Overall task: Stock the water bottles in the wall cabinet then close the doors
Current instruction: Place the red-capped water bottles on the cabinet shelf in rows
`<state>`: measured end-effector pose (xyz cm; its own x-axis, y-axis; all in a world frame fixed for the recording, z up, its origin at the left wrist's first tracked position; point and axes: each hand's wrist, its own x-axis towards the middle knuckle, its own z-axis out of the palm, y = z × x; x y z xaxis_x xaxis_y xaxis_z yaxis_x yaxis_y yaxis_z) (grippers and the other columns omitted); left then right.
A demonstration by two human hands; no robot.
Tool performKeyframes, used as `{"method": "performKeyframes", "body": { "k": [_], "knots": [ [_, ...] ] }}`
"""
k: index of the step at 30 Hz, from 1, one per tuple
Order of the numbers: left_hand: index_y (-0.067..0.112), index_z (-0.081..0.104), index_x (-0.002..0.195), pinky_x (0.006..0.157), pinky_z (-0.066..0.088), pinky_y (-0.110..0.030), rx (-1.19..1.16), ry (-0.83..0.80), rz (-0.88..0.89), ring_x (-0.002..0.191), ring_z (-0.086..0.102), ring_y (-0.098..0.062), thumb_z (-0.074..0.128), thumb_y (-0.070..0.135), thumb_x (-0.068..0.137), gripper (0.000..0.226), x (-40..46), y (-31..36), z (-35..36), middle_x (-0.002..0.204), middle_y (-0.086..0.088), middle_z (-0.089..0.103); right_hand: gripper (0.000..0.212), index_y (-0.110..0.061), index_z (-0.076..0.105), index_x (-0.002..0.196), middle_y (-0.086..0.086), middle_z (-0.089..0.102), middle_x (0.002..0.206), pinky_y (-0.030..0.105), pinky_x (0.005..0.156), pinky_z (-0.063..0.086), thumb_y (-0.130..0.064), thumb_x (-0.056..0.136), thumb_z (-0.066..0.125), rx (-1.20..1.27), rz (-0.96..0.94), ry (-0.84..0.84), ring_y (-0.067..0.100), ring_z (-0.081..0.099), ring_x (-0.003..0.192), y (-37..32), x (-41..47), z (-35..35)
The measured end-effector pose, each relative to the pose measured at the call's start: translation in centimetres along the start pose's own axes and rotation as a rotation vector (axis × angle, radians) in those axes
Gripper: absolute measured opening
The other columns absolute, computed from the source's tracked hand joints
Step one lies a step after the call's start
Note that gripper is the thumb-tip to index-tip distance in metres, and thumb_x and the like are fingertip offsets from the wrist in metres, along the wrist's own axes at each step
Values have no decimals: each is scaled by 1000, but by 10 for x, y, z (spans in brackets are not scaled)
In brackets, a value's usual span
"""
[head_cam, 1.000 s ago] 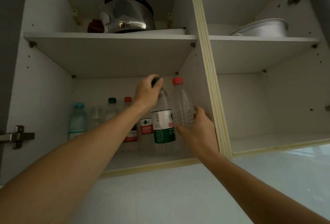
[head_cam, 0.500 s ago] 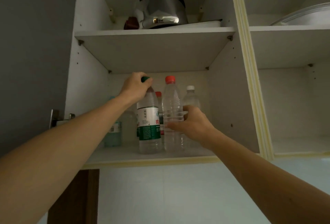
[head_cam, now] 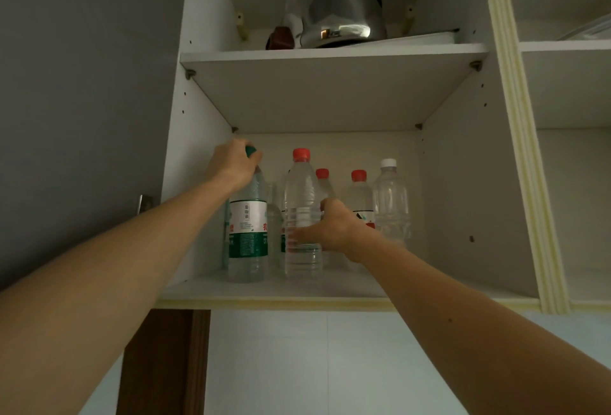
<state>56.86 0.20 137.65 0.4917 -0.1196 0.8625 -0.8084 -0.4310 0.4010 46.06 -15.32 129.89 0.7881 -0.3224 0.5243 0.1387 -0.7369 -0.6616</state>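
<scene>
Shifted rightward across the view since 0.5 s ago: wall cabinet (head_cam: 463,183), with more grey wall at left and more bottles uncovered at the back right of the lower shelf (head_cam: 264,289). Same holds on both front bottles as before, now seen closer.

Largest first: cabinet open, doors not yet shut, upper shelf carrying a steel kettle (head_cam: 340,11). Lower left compartment holding the stock: green-label bottle (head_cam: 248,229) at front left, upright, base on the shelf; clear red-cap bottle (head_cam: 301,216) just beside it to the right, also upright and seated. Behind these, 2 smaller red-cap bottles (head_cam: 358,193) and 1 white-cap bottle (head_cam: 391,203) toward the right wall, plus others half hidden at the back left.

Key relation: both front bottles with long axis vertical, each directly under or ahead of its own hand, near the shelf's front edge, with room behind for a push inward. Left hand (head_cam: 231,163) nearer the green-label bottle, draped over its cap, fingers curled closed around the top. Right hand (head_cam: 325,228) wrapped part way round the clear bottle's waist, thumb in front, fingers behind, a narrow grasp.

Likely step: settling the 2 bottles, then letting go and swinging the doors shut.
</scene>
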Motion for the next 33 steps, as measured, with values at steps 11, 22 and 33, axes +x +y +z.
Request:
{"method": "performKeyframes", "body": {
  "k": [11, 22, 33],
  "knots": [
    [10, 63, 126, 89, 53, -40, -21, 51, 34, 105, 62, -28, 60, 34, 100, 36, -4, -1, 7, 121, -14, 66, 29, -29, 58, 97, 1, 69, 108, 36, 96, 55, -14, 84, 80, 50, -84, -74, 22, 66, 109, 5, 9, 8],
    [12, 53, 132, 88, 43, -15, -33, 236, 697, 110, 47, -12, 69, 35, 91, 50, -38, 76, 34, 131, -9, 48, 40, -18, 56, 127, -3, 52, 121, 34, 95, 50, -25, 90, 69, -335, -396, 807, 15, 53, 111, 29, 4, -96],
    [32, 8, 158, 89, 45, -32, 184, -498, 245, 130, 47, -32, 83, 22, 81, 108, -31, 94, 141, 156, -11, 23, 88, -9, 37, 146, 14, 59, 129, 52, 96, 54, -20, 75, 88, 32, -71, 243, 33, 60, 118, 91, 16, -106]
  ]
}}
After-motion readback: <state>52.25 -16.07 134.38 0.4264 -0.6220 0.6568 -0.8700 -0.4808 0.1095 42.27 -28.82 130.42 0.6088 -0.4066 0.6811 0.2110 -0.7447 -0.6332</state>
